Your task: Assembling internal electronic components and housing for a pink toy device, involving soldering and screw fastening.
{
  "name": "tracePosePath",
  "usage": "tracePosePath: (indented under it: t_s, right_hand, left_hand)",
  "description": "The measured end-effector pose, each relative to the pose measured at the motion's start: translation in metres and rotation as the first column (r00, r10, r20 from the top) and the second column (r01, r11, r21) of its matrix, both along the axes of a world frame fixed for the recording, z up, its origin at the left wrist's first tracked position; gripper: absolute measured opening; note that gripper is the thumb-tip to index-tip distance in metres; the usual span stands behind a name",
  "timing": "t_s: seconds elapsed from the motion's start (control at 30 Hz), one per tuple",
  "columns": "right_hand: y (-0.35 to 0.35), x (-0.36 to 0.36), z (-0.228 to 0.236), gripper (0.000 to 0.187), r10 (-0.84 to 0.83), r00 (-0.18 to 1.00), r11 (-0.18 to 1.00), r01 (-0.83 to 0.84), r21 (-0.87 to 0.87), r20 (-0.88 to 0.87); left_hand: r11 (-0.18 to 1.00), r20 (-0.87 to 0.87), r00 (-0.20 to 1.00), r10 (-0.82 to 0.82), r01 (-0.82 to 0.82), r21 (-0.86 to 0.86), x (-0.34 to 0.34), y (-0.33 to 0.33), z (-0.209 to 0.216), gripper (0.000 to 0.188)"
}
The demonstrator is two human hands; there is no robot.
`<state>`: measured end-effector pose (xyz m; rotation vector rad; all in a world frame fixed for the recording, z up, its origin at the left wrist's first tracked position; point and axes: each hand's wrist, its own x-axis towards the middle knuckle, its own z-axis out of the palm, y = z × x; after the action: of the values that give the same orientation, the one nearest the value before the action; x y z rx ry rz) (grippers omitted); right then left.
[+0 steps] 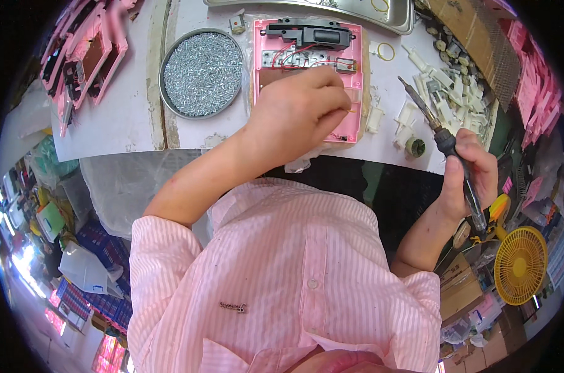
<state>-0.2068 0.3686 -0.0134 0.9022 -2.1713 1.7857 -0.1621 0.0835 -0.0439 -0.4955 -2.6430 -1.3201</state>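
A pink plastic casing (351, 129) lies on the bench in front of me. Across its far end sits a black plastic module (313, 37), with a metal strip (304, 59) and thin red wires below it. My left hand (297, 105) is over the casing's near half, fingers curled and pressed together; whatever they pinch is hidden. On the right, my right hand (471, 168) grips the dark handle of a soldering iron (446, 140). Its metal tip points up and left, raised apart from the casing.
Left of the casing stands a round metal dish (164, 90) of small screws (201, 74). White plastic parts (459, 96) and a small round tin (415, 147) lie at right. A metal tray (408, 22) is at the back. Pink casings (89, 56) pile up far left. A yellow fan (521, 264) stands lower right.
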Motion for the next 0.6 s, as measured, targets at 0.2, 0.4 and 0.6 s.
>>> tracePosePath:
  t_s: [0.2, 0.4, 0.6]
  right_hand:
    - [-0.054, 0.023, -0.007, 0.044, -0.085, 0.933, 0.996, 0.093, -0.007, 0.349]
    - [-0.11, 0.004, -0.028, 0.057, -0.042, 0.984, 0.997, 0.031, 0.065, 0.174]
    - [-0.108, 0.007, -0.024, 0.058, -0.071, 0.993, 0.982, 0.054, 0.183, 0.091]
  left_hand:
    - [0.949, 0.448, 0.894, 0.016, -0.155, 0.275, -0.01, -0.005, 0.012, 0.008]
    - [0.964, 0.504, 0.864, 0.007, -0.14, 0.226, -0.01, -0.012, 0.018, 0.009]
    - [0.945, 0.408, 0.913, -0.011, -0.124, 0.302, -0.006, -0.013, 0.008, 0.009]
